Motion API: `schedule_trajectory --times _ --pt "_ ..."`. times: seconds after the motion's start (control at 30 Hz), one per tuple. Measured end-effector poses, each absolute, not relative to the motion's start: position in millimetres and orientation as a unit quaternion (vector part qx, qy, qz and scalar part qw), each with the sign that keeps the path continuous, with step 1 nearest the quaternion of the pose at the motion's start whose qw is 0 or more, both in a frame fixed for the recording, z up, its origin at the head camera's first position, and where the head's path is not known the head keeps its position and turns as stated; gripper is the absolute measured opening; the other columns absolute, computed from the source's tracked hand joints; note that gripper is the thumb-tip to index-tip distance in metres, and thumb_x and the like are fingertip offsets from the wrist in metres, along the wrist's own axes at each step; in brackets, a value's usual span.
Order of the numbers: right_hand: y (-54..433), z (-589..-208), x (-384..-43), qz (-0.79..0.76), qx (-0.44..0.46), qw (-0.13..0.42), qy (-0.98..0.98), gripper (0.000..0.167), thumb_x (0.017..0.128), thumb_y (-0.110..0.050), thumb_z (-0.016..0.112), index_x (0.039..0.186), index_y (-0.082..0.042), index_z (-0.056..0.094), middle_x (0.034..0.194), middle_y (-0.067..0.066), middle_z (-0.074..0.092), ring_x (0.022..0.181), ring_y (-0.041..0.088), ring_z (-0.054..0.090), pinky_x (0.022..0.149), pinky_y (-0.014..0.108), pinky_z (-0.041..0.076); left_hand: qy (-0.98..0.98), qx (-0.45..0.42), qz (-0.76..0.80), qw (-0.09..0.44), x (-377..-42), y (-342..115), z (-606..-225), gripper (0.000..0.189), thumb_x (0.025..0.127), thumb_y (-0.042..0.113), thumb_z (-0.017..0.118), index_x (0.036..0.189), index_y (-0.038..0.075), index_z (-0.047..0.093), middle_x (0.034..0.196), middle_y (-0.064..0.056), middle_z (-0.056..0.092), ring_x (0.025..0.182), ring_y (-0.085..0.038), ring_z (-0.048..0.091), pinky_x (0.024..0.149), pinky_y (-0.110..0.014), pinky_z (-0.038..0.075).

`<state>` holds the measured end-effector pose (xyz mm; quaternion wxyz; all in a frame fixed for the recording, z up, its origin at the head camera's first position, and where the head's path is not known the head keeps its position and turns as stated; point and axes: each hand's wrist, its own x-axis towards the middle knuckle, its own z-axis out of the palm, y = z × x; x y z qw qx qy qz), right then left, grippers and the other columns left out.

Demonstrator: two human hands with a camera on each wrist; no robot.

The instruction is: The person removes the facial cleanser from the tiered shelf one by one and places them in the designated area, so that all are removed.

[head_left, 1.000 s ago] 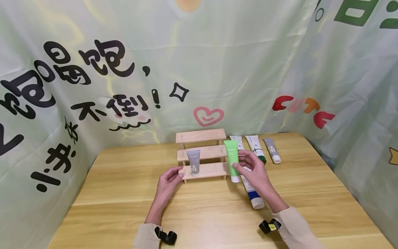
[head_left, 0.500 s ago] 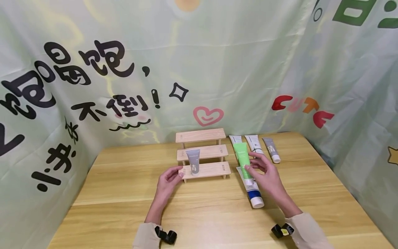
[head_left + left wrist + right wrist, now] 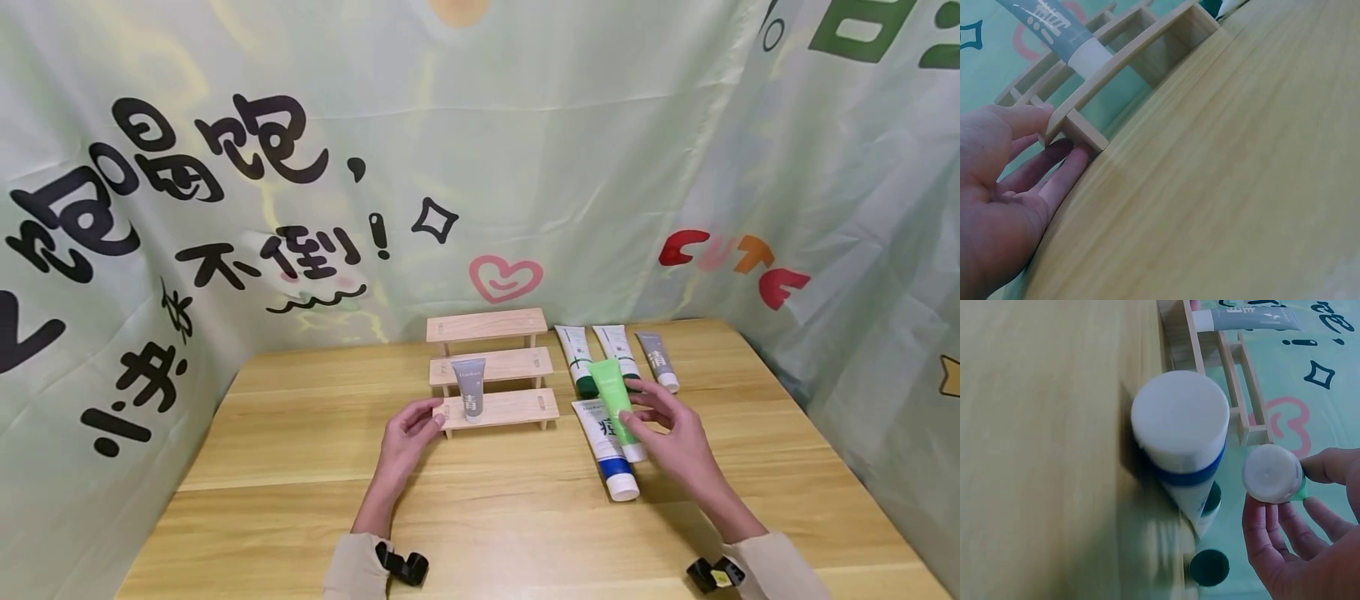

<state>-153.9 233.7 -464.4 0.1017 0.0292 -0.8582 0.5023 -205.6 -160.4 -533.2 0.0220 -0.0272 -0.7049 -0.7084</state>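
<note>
A wooden three-step display stand (image 3: 495, 407) stands near the back of the table, with a grey tube (image 3: 471, 387) upright on its lowest step. My left hand (image 3: 406, 437) grips the left end of that step; in the left wrist view the thumb lies on its top and fingers reach below the board. Between thumb and fingers, my right hand (image 3: 671, 429) holds a green squeeze tube (image 3: 613, 396), its white cap (image 3: 1269, 474) pointing down and toward me. The green tube overlaps a white tube with a blue band (image 3: 603, 442) lying on the table.
Two white tubes with green caps, one (image 3: 576, 358) beside the stand and another (image 3: 615, 346) to its right, lie at the back. A second grey tube (image 3: 657, 360) lies farther right. A printed curtain (image 3: 585, 167) hangs behind the table (image 3: 300, 500).
My right hand has carried the green tube rightward and toward me, away from the stand and over the blue-banded tube. My left hand stays at the step.
</note>
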Motion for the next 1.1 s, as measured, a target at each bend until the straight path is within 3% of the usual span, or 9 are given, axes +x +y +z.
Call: schedule_trajectory --times 0.4,0.63,0.8,1.1 --pt "258 -470 -143 0.481 0.002 0.085 -0.873 0.054 0.098 -0.022 0.073 0.146 -0.007 0.053 0.130 0.023 0.066 0.099 0.000 0.060 0.076 0.014 0.054 -0.710 -0.028 -0.703 0.020 -206 -160 -532 0.034 0.094 0.006 0.074 0.127 0.000 0.068 0.136 -0.021 0.062 0.123 -0.035 0.061 0.095 -0.026 0.057" --pt "268 -478 -144 0.453 0.002 0.066 -0.889 0.051 0.098 -0.022 0.073 0.143 -0.006 0.056 0.132 0.025 0.064 0.112 0.035 0.064 0.078 0.014 0.053 -0.707 -0.022 -0.706 0.016 -205 -161 -532 0.035 0.094 0.005 0.074 0.128 -0.001 0.067 0.136 -0.022 0.062 0.122 -0.036 0.062 0.093 -0.026 0.058" --pt "272 -481 -144 0.440 -0.004 0.039 -0.897 0.053 0.097 -0.024 0.074 0.143 -0.005 0.055 0.131 0.027 0.062 0.112 0.040 0.064 0.077 0.016 0.053 -0.709 -0.020 -0.705 0.016 -205 -161 -531 0.035 0.094 0.005 0.074 0.128 0.000 0.067 0.137 -0.022 0.061 0.123 -0.036 0.061 0.093 -0.026 0.058" --pt "275 -486 -147 0.405 0.009 0.028 -0.914 0.050 0.095 -0.016 0.075 0.139 -0.001 0.057 0.119 0.028 0.067 0.101 0.038 0.069 0.082 0.047 0.062 -0.705 -0.022 -0.708 0.009 -206 -161 -531 0.035 0.095 0.006 0.073 0.129 0.000 0.067 0.135 -0.021 0.062 0.120 -0.034 0.063 0.092 -0.028 0.059"
